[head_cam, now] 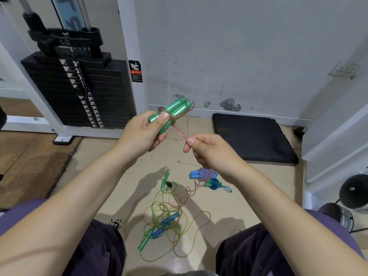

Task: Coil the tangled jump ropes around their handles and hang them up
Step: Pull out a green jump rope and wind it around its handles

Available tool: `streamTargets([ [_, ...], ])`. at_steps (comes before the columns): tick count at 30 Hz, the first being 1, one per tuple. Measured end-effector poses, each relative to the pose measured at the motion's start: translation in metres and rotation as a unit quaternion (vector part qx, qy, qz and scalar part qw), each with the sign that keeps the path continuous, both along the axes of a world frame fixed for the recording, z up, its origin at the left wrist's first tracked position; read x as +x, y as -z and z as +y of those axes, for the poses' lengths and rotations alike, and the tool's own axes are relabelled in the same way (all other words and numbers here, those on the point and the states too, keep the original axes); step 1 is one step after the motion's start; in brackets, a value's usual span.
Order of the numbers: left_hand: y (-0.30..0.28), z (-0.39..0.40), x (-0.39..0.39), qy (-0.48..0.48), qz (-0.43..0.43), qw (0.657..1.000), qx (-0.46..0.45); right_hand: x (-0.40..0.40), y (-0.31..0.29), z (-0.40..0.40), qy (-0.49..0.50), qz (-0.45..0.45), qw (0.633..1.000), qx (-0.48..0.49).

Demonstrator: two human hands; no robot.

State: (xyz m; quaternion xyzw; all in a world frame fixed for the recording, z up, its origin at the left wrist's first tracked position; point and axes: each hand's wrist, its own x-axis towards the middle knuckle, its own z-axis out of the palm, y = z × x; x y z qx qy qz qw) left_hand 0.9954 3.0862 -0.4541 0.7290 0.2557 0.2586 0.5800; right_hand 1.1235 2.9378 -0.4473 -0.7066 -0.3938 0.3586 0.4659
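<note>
Several tangled translucent jump ropes (167, 222) with green and blue handles lie on the tiled floor (229, 200) nearest. Above, the right hand (211, 152) pinches a taut pink cord (180, 132); the left hand (143, 132) grips two green plastic handles (175, 110) wrapped in it. Beyond stands a black weight stack (79, 90).

There is only one view, from a wide-angle camera on the person's head. It looks forward and steeply down, over both forearms, to the beige tiled floor (111, 156) between the knees. The hands are close to the lens; the scuffed white wall (239, 46) stands farther ahead.
</note>
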Motion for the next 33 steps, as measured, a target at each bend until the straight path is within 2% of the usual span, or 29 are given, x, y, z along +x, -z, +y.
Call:
streamTargets([
  [4, 0.003, -0.003, 0.004, -0.03, 0.04, 0.996, 0.071, -0.004, -0.002, 0.0, 0.009, -0.061, 0.998, 0.025],
  [7, 0.009, 0.011, 0.0, -0.051, 0.167, 0.961, 0.215, -0.004, -0.003, -0.003, 0.022, -0.091, 0.993, 0.074],
  [9, 0.01, 0.014, -0.005, 0.042, 0.217, 0.958, 0.181, -0.002, -0.005, -0.006, 0.03, -0.124, 0.987, 0.094],
  [12, 0.009, -0.004, -0.007, 0.216, 0.224, 0.946, 0.096, 0.003, -0.004, -0.006, 0.051, -0.177, 0.979, 0.09],
  [16, 0.004, -0.014, -0.003, 0.277, 0.184, 0.941, 0.06, 0.011, 0.004, -0.002, 0.075, -0.205, 0.973, 0.076],
  [18, 0.002, -0.015, -0.002, 0.28, 0.174, 0.942, 0.058, 0.013, 0.006, 0.0, 0.073, -0.176, 0.979, 0.07],
  [22, 0.007, -0.017, -0.002, 0.273, 0.172, 0.944, 0.071, 0.015, 0.01, -0.001, 0.042, -0.041, 0.996, 0.074],
  [29, 0.005, -0.017, -0.004, 0.269, 0.103, 0.957, 0.024, 0.019, 0.011, -0.001, 0.056, 0.037, 0.995, 0.078],
  [31, 0.006, -0.019, -0.003, 0.256, 0.073, 0.964, 0.005, 0.019, 0.012, 0.001, 0.052, 0.082, 0.992, 0.086],
  [33, 0.007, -0.018, -0.001, 0.23, 0.041, 0.972, -0.011, 0.019, 0.01, 0.001, 0.038, 0.167, 0.979, 0.109],
])
